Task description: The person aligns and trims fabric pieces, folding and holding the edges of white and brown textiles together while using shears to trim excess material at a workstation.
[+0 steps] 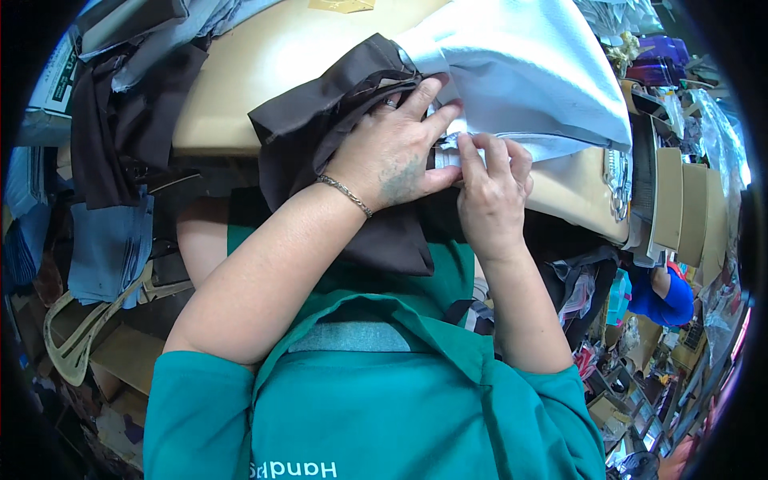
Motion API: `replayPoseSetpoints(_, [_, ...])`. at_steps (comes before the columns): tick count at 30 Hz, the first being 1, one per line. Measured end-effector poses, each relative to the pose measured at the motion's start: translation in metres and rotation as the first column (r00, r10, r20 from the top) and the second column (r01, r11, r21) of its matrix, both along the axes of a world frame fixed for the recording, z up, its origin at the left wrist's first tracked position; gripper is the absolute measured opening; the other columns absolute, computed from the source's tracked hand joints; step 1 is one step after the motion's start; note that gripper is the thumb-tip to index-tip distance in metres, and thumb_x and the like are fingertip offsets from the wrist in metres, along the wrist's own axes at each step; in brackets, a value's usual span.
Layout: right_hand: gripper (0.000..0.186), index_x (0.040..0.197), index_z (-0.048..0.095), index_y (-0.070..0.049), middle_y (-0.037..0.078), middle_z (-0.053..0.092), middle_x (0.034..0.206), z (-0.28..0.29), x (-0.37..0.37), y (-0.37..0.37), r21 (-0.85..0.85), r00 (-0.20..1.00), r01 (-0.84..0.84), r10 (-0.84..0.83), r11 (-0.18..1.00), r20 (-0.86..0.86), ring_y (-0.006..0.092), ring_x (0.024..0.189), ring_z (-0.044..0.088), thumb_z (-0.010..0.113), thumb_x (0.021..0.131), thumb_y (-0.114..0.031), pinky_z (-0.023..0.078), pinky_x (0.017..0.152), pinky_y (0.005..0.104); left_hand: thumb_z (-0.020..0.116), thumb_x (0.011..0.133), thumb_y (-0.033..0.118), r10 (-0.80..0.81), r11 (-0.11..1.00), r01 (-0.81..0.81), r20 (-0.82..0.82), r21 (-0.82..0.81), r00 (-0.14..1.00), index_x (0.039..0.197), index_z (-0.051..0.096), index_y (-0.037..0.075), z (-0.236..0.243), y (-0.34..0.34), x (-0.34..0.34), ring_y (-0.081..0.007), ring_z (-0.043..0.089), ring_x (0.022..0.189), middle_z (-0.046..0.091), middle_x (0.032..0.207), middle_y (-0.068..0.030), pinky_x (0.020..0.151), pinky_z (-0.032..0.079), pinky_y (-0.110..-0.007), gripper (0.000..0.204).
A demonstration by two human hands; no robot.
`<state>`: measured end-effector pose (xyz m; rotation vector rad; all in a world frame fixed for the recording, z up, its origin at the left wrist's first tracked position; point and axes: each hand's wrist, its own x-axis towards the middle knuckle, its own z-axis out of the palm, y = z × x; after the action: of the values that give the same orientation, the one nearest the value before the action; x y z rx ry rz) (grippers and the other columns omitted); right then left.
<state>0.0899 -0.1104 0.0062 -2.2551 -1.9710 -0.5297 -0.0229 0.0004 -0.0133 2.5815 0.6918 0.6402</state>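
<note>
Tabletop (216, 112), tan and padded-looking, carries white cloth (536, 72) spread to the far right; dark brown cloth (296, 112) lies left of it, hanging over the near edge toward my lap. My left hand (392, 148) rests open, fingers apart, across where the two cloths meet. My right hand (492, 188) curls at the white cloth's near edge; whether it pinches fabric, I cannot tell. A chain bracelet (346, 192) circles my left wrist.

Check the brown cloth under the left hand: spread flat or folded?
Folded and bunched: the brown cloth shows overlapping layers beside the left hand.
</note>
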Motion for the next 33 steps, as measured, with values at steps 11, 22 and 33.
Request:
replayPoseSetpoints(11, [0.035, 0.104, 0.061, -0.008, -0.001, 0.054, 0.101, 0.002, 0.003, -0.006, 0.012, 0.999, -0.052, 0.052, 0.999, 0.014, 0.0211, 0.104, 0.046, 0.061, 0.070, -0.015, 0.038, 0.078, 0.0331, 0.067, 0.070, 0.041, 0.003, 1.000, -0.003, -0.007, -0.024, 1.000, 0.119, 0.053, 0.016, 0.005, 0.000, 0.000, -0.0359, 0.062, 0.084, 0.041, 0.127, -0.0108, 0.075, 0.052, -0.042, 0.057])
replayPoseSetpoints(22, [0.037, 0.106, 0.060, -0.007, 0.000, 0.056, 0.108, 0.001, 0.007, -0.006, 0.030, 0.987, -0.157, 0.158, 0.987, -0.043, 0.0211, 0.100, 0.050, 0.059, 0.069, -0.013, 0.041, 0.078, 0.0333, 0.067, 0.070, 0.038, -0.020, 0.998, 0.021, 0.017, -0.061, 1.000, 0.118, 0.054, 0.015, 0.003, 0.001, 0.001, -0.0353, 0.058, 0.096, 0.041, 0.128, -0.0117, 0.084, 0.049, -0.042, 0.054])
replayPoseSetpoints(33, [0.036, 0.107, 0.060, -0.008, 0.000, 0.054, 0.107, 0.007, 0.004, -0.001, -0.018, 0.986, -0.151, 0.149, 0.988, -0.075, 0.0214, 0.102, 0.049, 0.057, 0.071, -0.014, 0.042, 0.080, 0.0344, 0.068, 0.069, 0.035, -0.020, 1.000, 0.020, -0.017, -0.024, 1.000, 0.120, 0.052, 0.015, 0.003, 0.001, 0.001, -0.0320, 0.056, 0.102, 0.040, 0.129, -0.0097, 0.085, 0.049, -0.042, 0.057])
